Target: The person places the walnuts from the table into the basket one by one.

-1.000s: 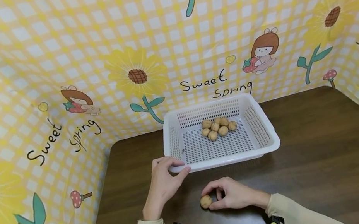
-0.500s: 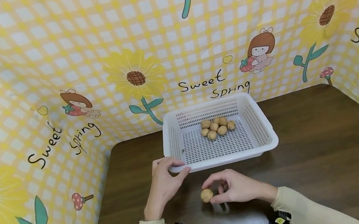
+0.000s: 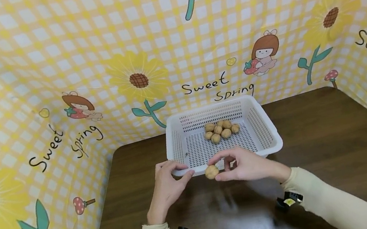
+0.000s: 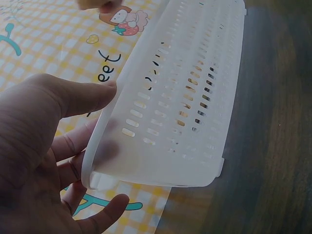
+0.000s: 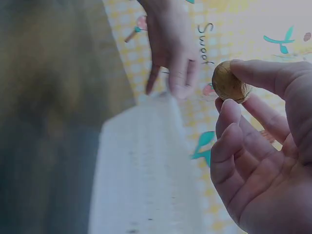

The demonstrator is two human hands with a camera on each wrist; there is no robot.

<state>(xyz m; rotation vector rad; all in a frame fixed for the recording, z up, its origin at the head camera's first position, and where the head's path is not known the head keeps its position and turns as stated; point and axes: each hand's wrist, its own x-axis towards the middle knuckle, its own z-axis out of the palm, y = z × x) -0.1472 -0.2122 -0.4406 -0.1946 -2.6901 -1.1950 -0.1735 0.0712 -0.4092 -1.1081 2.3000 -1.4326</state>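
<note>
A white perforated plastic basket (image 3: 269, 133) sits toward the back of the table, with several walnuts (image 3: 225, 133) clustered on its floor. My left hand (image 3: 167, 185) grips the basket's near-left corner; in the left wrist view the thumb of the left hand (image 4: 48, 122) lies on the rim and its fingers reach behind the wall. Between thumb and fingertips my right hand (image 3: 245, 164) pinches a single walnut (image 3: 212, 172), overlapping the basket's front rim in the head view. The right wrist view shows this walnut (image 5: 228, 84) raised, other fingers of the right hand (image 5: 268, 161) curled below it.
The dark brown wooden table (image 3: 320, 157) extends in front of and to both sides of the basket. A yellow checked cloth (image 3: 86, 45) with sunflowers and lettering hangs behind the table and along its sides.
My right hand has lifted the walnut off the table and carried it up and forward to the basket's front rim. The left hand keeps its grip on the corner.
</note>
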